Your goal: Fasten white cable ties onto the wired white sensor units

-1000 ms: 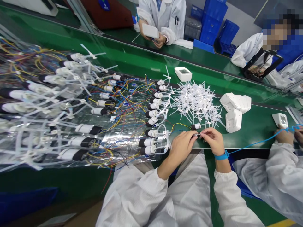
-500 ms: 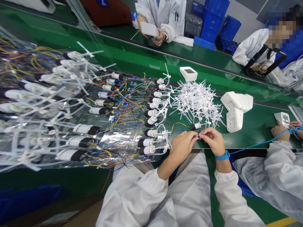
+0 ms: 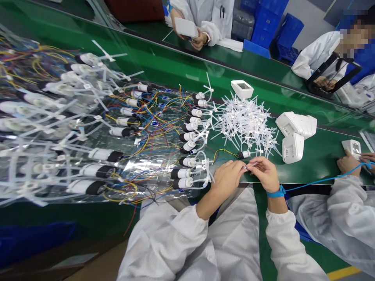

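Observation:
My left hand (image 3: 227, 177) and my right hand (image 3: 265, 173) meet fingertip to fingertip over the front edge of the green table (image 3: 316, 156). Both are closed in a pinch around a small part between them, too small to make out. A blue band circles my right wrist. Just beyond my fingers lies a white and black cylinder (image 3: 244, 154) with a yellow wire. Behind it spreads a pile of white cable ties (image 3: 246, 121). Left of my hands, more wired cylinders (image 3: 187, 161) with white tubes rest on clear plastic.
White housings (image 3: 293, 148) stand right of the pile, another (image 3: 242, 89) behind it. Coloured wires and cylinders cover the left side. A co-worker's hands (image 3: 350, 162) are at the right; two people work across the table. A blue cord (image 3: 322, 180) runs right from my wrist.
The view has shifted slightly. My hands stay together in nearly the same pose, with my right fingers a little changed around the small part.

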Demonstrator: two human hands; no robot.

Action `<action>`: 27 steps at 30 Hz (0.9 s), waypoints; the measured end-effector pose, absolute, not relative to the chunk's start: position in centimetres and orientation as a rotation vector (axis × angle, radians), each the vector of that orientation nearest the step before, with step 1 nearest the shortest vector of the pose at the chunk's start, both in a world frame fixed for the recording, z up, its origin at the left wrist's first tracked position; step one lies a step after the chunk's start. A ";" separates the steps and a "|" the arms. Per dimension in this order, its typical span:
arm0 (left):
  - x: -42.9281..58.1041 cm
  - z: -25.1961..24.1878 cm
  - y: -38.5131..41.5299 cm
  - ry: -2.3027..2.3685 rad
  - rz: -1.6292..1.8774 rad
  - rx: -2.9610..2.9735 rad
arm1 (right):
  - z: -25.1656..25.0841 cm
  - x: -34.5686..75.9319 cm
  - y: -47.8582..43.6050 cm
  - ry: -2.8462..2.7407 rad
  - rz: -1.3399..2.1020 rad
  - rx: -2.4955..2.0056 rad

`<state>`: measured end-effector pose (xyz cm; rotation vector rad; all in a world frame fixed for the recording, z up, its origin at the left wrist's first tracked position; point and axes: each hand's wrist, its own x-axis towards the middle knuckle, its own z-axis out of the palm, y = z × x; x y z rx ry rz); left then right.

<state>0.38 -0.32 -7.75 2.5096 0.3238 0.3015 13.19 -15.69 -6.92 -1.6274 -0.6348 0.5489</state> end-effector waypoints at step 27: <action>-0.2 -8.9 -0.3 0.243 0.448 2.478 | -6.3 13.1 -16.0 -0.947 0.343 -1.858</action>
